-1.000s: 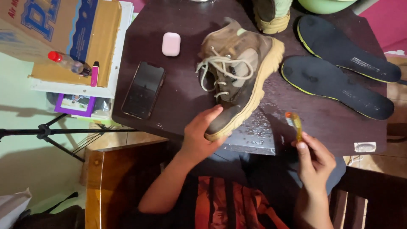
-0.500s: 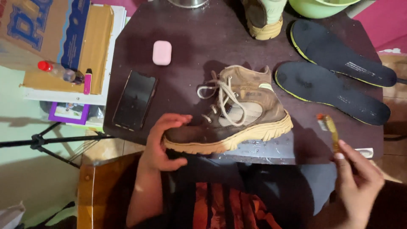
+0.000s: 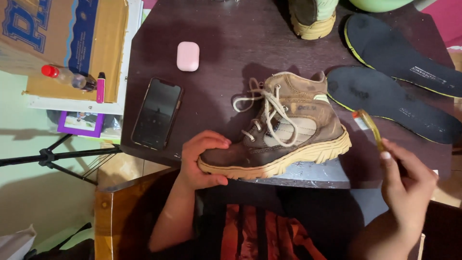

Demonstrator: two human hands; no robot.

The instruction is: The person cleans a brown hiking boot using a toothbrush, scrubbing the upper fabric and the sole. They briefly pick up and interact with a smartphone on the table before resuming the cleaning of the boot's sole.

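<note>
a black phone [image 3: 157, 113], pink earbud case [image 3: 187, 56] and two insoles [image 3: 392, 102] lie on the table [image 3: 231, 43].

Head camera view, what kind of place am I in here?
Probably a room at home, not a workshop. A small dark table carries a brown boot beside personal things: a phone and a pink earbud case. A cardboard box sits alongside.

The left hand [image 3: 202, 161] is set at about seven o'clock in the view, its fingers curled over the toe of a boot [image 3: 281, 130] with the thumb pressed against the sole edge, and the bare forearm is stretched back toward six o'clock. The right hand [image 3: 406, 185] is raised at about four o'clock, a thin brush [image 3: 370, 126] pinched between thumb and fingertips and pointed toward eleven o'clock.
</note>
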